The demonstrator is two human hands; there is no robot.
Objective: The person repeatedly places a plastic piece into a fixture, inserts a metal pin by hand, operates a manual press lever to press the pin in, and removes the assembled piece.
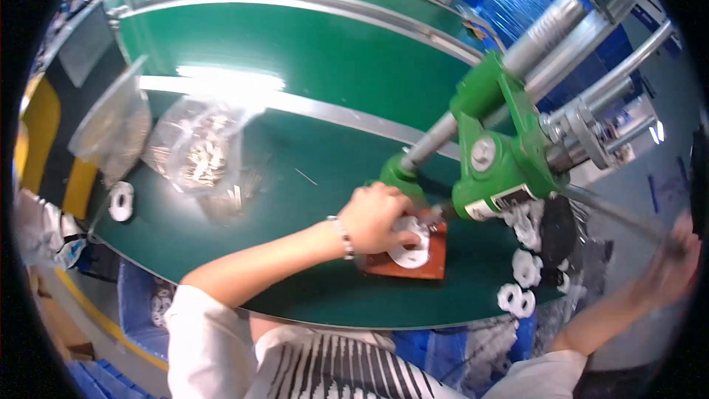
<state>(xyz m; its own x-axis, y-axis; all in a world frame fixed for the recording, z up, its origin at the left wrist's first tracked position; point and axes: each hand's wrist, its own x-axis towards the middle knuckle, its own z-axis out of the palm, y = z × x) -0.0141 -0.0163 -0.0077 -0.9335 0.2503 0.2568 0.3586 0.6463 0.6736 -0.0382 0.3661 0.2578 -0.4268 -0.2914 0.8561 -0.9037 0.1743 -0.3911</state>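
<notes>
My left hand (375,220) holds a white plastic ring part (410,257) down on a reddish-brown block (424,270), its fingers curled round the part's far side. Over the block stands a green hand press (473,170), its ram end close to my fingertips. What lies under the ram is partly hidden by the hand. Out at the far right, my right hand (670,260) is closed round the end of the press lever (617,210); motion blurs it somewhat.
Plastic bags (199,151) of small metal pins lie at the left, with loose pins beside them. One white part (121,201) sits near the left edge. Several white parts (526,269) lie right of the block. A blue bin (136,299) stands below the table's left edge.
</notes>
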